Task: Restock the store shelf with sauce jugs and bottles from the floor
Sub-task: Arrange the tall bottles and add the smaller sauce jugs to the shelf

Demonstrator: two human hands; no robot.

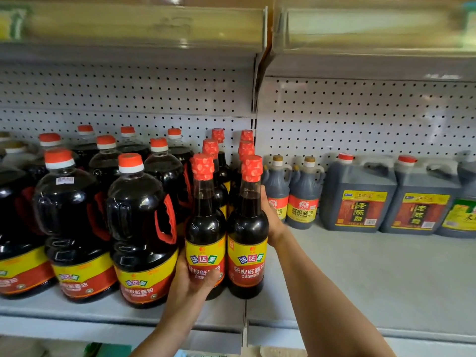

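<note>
Dark glass sauce bottles with red foil caps fill two rows at the middle of the grey metal shelf (386,279). In the head view, big dark red-handled jugs (144,228) crowd the left, while bare shelf at right suggests stocking is unfinished. The left hand (192,278) curls around the near-left front bottle (205,228) low at its label. The right hand (270,217) grasps the front-right bottle (247,228) from its far right side; both bottles stand upright.
</note>
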